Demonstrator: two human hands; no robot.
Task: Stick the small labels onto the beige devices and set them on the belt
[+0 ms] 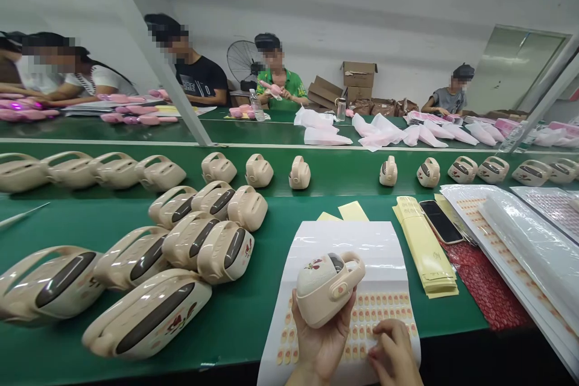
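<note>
A: What is the biggest thing here?

B: A long green desk [235, 319]. Other cream speakers [190, 244] crowd its left part, several touching.

A: And closer to the person?

B: A white sheet [389, 265], seemingly running past the desk's front edge. A tug there could drag it askew.

A: Where is the speaker in use?

B: The held speaker [316, 301] is tilted above the sheet, its handle [360, 266] toward the upper right.

A: What are the hands doing?

B: The left hand [319, 344] cups that speaker from beneath, fingers and thumb around its lower body. The right hand [393, 356] has bent fingers at the sheet's right side; whether they pinch anything, one cannot tell.

A: Any danger?

B: The shell looks smooth and only one hand supports it, so a loosened grip could let it roll and drop. The smallest things, the stickers [380, 314], could crease or cling to a fingertip if lifted hastily.
</note>
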